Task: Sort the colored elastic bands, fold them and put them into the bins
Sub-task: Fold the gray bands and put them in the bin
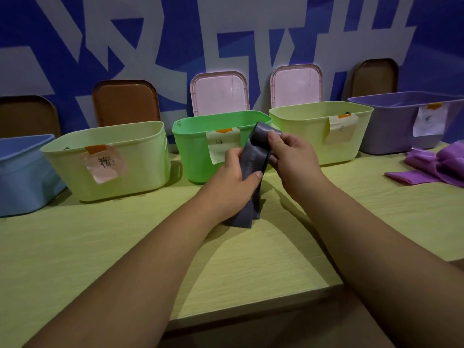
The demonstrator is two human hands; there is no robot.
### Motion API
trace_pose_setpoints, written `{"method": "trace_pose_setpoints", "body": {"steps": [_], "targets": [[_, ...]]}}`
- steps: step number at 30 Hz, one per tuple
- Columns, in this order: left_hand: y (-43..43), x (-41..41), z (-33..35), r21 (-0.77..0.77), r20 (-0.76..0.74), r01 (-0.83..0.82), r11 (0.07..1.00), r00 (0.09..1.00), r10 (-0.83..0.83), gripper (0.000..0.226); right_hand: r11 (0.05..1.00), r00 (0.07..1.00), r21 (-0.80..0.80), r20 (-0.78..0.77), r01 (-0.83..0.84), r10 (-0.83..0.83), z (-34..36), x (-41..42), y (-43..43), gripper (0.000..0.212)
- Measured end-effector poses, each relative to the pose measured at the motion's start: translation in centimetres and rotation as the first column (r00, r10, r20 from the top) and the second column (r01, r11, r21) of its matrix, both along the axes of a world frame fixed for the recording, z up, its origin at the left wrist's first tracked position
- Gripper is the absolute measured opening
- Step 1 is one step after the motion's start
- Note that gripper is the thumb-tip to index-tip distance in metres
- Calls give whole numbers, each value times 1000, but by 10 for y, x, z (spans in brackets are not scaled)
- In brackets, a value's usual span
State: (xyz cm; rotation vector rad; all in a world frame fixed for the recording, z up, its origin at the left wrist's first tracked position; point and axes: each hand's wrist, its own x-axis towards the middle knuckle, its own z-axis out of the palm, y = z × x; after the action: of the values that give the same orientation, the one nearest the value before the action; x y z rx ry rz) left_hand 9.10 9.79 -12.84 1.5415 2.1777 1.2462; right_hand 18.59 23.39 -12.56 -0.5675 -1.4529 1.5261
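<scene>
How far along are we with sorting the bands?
Done: cannot tell, since the insides of the bins are mostly hidden. In hand: the left hand and right hand grip a grey band, partly folded. Left: purple bands lie loose on the table.

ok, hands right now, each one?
Left hand: grips the grey elastic band at its middle.
Right hand: pinches the band's folded top end.
</scene>
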Motion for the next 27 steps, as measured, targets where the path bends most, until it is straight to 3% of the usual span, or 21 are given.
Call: {"method": "trace_pose_setpoints", "body": {"steps": [3,5,8,13,18,27], "targets": [[-1,-3,-1,34,-182,-1,999,983,7,53,1000,1000,-19,-17,7,-8,0,2,1,22],[-2,-7,-1,74,-212,-62,995,974,76,56,1000,1000,-15,-13,8,-8,1,2,-1,23],[-1,-14,-2,110,-145,-102,989,982,117,45,1000,1000,15,20,22,-22,2,4,-3,25],[-3,-11,-2,147,173,-84,986,983,58,21,999,999,12,11,-35,35,2,8,-5,24],[-4,-14,-1,153,200,-74,985,979,42,5,998,998,31,20,-56,56,4,10,-10,22],[-8,-13,9,193,211,-61,979,977,19,9,994,993,-9,-43,-112,112,8,17,-13,21]]}}
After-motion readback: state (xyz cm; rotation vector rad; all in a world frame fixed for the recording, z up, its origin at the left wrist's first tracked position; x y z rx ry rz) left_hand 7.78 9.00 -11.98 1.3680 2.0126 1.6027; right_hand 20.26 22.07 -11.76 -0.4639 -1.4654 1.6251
